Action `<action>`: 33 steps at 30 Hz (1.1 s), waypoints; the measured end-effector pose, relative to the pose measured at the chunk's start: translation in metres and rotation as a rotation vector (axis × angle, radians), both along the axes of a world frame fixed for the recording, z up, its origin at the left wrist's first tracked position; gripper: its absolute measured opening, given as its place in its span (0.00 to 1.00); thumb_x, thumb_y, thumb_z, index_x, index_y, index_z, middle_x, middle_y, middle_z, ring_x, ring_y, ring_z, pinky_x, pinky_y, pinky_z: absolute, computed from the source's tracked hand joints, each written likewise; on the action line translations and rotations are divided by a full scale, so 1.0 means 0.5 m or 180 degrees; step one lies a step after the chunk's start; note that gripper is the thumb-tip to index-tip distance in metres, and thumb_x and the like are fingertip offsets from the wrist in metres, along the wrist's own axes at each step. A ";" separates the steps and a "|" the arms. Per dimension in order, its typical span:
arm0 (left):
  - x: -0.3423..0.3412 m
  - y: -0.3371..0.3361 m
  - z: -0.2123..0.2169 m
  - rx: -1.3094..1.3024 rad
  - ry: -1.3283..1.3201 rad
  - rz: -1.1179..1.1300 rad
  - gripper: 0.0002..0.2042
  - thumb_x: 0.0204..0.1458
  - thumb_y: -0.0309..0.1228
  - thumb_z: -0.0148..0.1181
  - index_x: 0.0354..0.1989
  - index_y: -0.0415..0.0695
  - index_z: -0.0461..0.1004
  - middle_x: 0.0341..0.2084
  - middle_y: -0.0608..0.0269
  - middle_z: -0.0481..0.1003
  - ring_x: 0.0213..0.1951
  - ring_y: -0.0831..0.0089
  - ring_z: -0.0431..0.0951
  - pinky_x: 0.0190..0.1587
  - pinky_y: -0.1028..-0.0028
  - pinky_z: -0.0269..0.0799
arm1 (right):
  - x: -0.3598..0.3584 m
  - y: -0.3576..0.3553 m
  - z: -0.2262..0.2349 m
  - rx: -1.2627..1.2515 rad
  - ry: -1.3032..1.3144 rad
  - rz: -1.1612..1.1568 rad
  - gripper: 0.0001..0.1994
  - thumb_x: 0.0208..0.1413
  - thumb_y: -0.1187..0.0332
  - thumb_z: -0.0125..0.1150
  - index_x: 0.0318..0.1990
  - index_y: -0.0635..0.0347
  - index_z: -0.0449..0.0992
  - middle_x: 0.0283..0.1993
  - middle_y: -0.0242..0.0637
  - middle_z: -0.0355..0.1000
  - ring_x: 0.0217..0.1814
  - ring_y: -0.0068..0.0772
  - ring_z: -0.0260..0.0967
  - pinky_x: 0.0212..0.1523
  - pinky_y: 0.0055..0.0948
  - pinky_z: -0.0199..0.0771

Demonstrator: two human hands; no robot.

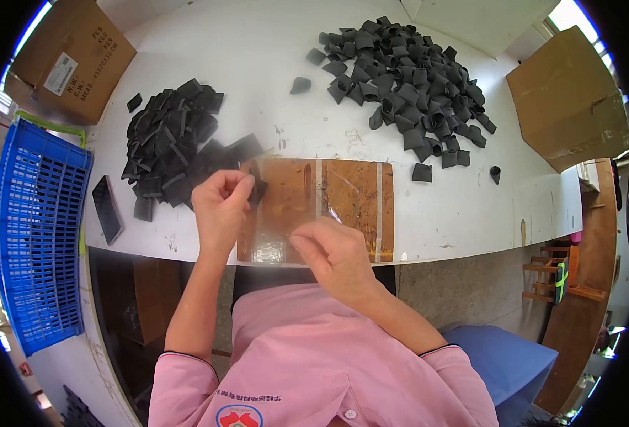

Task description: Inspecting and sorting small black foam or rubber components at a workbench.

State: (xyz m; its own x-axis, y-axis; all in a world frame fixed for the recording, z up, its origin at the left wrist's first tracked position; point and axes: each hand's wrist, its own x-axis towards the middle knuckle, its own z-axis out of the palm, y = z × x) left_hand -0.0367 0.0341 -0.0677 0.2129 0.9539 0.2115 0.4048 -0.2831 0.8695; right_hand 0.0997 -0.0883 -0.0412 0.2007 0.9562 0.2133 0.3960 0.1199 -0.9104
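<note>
Centrally, one worktable, white, scuffed and marked, near edge curving past the person's pink shirt. On it, at the near middle, one brown board, worn surface, two pale lengthwise strips toward its right side.

Left hand: raised at the board's left edge, fingers curled, thumb and forefinger brought together; dark material shows just beside the tips, blurred, and whether it is gripped cannot be told. Right hand: over the near part of the board, fingers bent inward, thumb close to forefinger; whether anything lies between them cannot be told.

Left pile: flat black pieces, heaped, spreading near and right toward the left hand. Right pile: many black pieces, several showing open, looped ends, heaped on the far right. Singles: one dark piece between the piles; one square piece and one looped piece near the right pile.

Surroundings: one phone, lying left of the left pile; one blue plastic basket, far left; two cardboard boxes, one at each far corner.
</note>
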 end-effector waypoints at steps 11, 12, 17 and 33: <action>0.030 -0.143 0.057 -0.0196 -0.0873 -0.0666 0.02 0.47 0.19 0.55 0.29 0.33 0.69 0.17 0.63 0.71 0.17 0.82 0.71 0.17 0.84 0.67 | -0.007 0.018 0.025 0.1101 -0.0903 -0.0698 0.06 0.42 0.77 0.59 0.30 0.63 0.71 0.27 0.36 0.63 0.24 0.32 0.66 0.20 0.26 0.66; 0.034 -0.145 0.047 -0.0198 -0.0877 -0.0673 0.02 0.47 0.19 0.55 0.29 0.33 0.69 0.17 0.63 0.71 0.17 0.82 0.71 0.17 0.84 0.67 | -0.007 0.019 0.025 0.1227 -0.1369 -0.0754 0.06 0.40 0.78 0.59 0.29 0.64 0.70 0.26 0.36 0.63 0.24 0.32 0.65 0.20 0.27 0.66; 0.075 -0.148 0.087 -0.1232 -0.2042 0.0303 0.04 0.46 0.16 0.52 0.31 0.34 0.68 0.16 0.65 0.70 0.10 0.86 0.61 0.11 0.86 0.53 | -0.005 0.027 0.005 0.1084 -0.1662 -0.0965 0.06 0.38 0.79 0.58 0.28 0.64 0.70 0.26 0.36 0.63 0.23 0.31 0.64 0.20 0.27 0.66; 0.061 -0.094 0.140 -0.2914 -0.4249 -0.1314 0.08 0.49 0.17 0.44 0.37 0.33 0.66 0.28 0.50 0.72 0.08 0.87 0.59 0.09 0.86 0.52 | 0.070 0.035 0.106 -0.0820 0.2953 0.0644 0.11 0.56 0.63 0.50 0.27 0.59 0.67 0.20 0.21 0.56 0.20 0.12 0.48 0.20 0.14 0.48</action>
